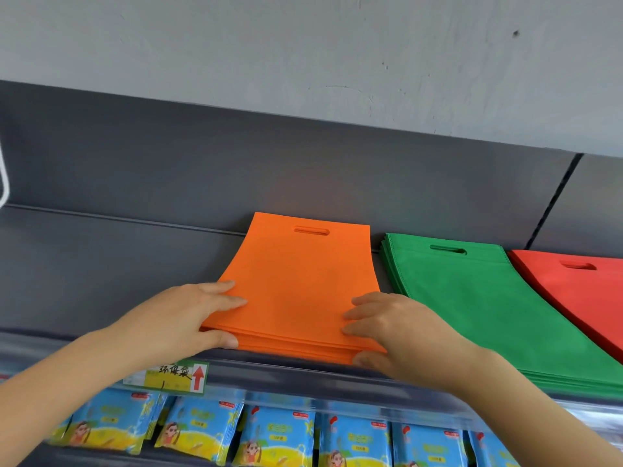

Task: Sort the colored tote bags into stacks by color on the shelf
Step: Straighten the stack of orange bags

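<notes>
Left hand, right hand pinching flat orange tote stack

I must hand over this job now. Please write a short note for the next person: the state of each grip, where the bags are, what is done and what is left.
Hands: the left grip has its fingers on top of the orange stack and its thumb at the front edge, pinching the near left corner. The right grip does the same at the near right corner.
Bags: the orange stack, green stack and red stack lie side by side on the shelf, orange leftmost.
Done: each colour has its own stack.
Left: the orange front edges look slightly stepped, so probably square them, then let go. No loose bags are in view.
</notes>
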`<state>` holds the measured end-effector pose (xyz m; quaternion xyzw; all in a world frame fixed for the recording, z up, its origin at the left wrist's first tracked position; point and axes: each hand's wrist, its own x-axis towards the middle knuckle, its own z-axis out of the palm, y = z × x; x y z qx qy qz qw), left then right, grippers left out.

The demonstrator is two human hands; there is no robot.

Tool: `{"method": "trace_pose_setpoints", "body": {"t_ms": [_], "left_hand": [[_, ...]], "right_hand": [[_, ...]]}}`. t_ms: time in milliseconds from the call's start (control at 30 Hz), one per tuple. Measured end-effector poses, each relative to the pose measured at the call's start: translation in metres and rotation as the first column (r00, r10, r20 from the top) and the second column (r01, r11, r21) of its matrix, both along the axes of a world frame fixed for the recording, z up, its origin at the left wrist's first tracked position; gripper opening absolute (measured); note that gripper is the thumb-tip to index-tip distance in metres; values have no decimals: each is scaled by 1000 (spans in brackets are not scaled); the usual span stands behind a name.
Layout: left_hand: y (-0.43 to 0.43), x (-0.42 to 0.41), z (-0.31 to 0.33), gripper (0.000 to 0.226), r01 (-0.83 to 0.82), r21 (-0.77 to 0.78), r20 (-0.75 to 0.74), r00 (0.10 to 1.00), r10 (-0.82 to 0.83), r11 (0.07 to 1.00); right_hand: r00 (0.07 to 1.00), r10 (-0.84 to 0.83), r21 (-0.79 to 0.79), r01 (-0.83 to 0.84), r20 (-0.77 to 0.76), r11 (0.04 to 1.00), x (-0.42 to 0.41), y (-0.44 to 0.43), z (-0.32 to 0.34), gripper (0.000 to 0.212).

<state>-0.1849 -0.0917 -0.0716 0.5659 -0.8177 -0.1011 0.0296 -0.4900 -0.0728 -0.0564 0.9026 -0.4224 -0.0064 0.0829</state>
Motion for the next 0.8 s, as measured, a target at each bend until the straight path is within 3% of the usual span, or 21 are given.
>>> {"method": "trace_pose_setpoints", "body": {"t_ms": [333,467,667,733,800], "left_hand": [[0,-3,0,71,-35,-5,-8,999,35,999],[1,1,-2,80,-68,25,-82,994,70,997],[0,3,-5,103,-66,43,-114,991,71,997],[-1,5,-4,117,-72,102,-207,974,92,992],[-4,3,-2,118,-88,192,-398,903,160,977]], "right_hand": [[990,-112,42,108,91,993,-2,0,-4,47],[945,-224,127,199,238,972,-9,4,-8,54],[917,-311,206,263,250,943,-8,3,-11,58],[837,-387,294,286,387,912,-9,4,-10,63],[654,-479,394,287,586,873,-6,0,-10,69]]}}
